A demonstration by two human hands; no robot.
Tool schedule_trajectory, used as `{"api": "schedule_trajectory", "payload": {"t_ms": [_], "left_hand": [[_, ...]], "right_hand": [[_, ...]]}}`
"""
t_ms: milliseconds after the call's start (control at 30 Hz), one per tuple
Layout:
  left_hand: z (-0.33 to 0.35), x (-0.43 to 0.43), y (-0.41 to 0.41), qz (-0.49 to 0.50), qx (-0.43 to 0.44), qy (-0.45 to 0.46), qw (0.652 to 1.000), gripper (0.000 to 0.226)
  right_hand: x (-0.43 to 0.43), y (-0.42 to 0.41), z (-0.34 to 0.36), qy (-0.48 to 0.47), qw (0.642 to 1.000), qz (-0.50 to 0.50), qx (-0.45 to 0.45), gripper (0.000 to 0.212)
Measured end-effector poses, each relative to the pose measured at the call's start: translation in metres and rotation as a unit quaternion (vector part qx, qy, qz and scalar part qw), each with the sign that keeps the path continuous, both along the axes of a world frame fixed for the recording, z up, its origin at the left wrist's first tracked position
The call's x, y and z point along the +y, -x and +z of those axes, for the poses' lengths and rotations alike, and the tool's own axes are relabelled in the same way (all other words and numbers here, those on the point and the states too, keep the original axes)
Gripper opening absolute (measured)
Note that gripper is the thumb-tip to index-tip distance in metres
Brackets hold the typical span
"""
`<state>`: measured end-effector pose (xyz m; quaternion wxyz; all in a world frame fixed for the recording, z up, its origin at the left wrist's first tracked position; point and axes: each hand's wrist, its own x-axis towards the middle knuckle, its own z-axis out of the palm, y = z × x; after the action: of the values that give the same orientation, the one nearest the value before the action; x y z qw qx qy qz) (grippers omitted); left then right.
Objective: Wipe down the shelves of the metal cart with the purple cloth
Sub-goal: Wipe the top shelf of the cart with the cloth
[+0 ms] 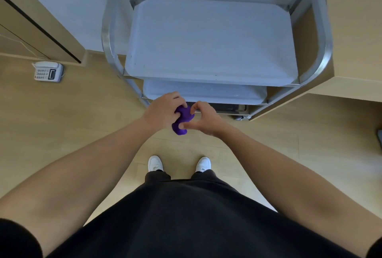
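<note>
My left hand (pixel 165 111) curls round the bunched purple cloth (pixel 182 120) and my right hand (pixel 203 119) pinches its near end, in the air between them, I think to fold it into a pad before wiping the top shelf (pixel 206 40) of the metal cart (pixel 110 36) just beyond both hands.

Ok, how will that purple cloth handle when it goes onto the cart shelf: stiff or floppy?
Probably floppy: the purple cloth is bunched into a wad between the left hand and right hand, with a lobe drooping below. Likely light, being small enough for one hand to wrap. It may slide easily on the smooth metal top shelf.
</note>
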<state>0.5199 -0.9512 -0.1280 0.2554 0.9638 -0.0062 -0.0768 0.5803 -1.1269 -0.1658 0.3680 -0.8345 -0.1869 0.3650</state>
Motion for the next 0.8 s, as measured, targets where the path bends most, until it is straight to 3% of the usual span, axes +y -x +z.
{"api": "schedule_trajectory", "payload": {"t_ms": [100, 267, 367, 567, 700, 800], "left_hand": [[0.001, 0.017, 0.003, 0.013, 0.022, 0.029, 0.999, 0.027], [0.001, 0.048, 0.008, -0.019, 0.063, 0.005, 0.998, 0.014], [-0.004, 0.064, 0.012, -0.047, 0.070, -0.014, 0.996, 0.017], [-0.013, 0.087, 0.016, -0.077, 0.056, -0.033, 0.995, 0.019], [-0.016, 0.103, 0.019, -0.090, 0.055, -0.040, 0.994, 0.017], [-0.017, 0.109, 0.020, -0.100, 0.051, -0.038, 0.993, 0.015]], "right_hand": [[0.016, 0.014, -0.006, 0.052, 0.998, 0.004, -0.047, 0.063], [0.038, 0.029, -0.007, 0.063, 0.994, -0.042, -0.075, 0.023], [0.047, 0.034, 0.002, 0.087, 0.990, -0.058, -0.095, 0.014], [0.065, 0.044, 0.008, 0.105, 0.985, -0.031, -0.133, 0.018], [0.069, 0.052, 0.010, 0.069, 0.992, -0.020, -0.100, 0.039], [0.075, 0.055, 0.010, 0.072, 0.992, -0.011, -0.102, 0.031]]}}
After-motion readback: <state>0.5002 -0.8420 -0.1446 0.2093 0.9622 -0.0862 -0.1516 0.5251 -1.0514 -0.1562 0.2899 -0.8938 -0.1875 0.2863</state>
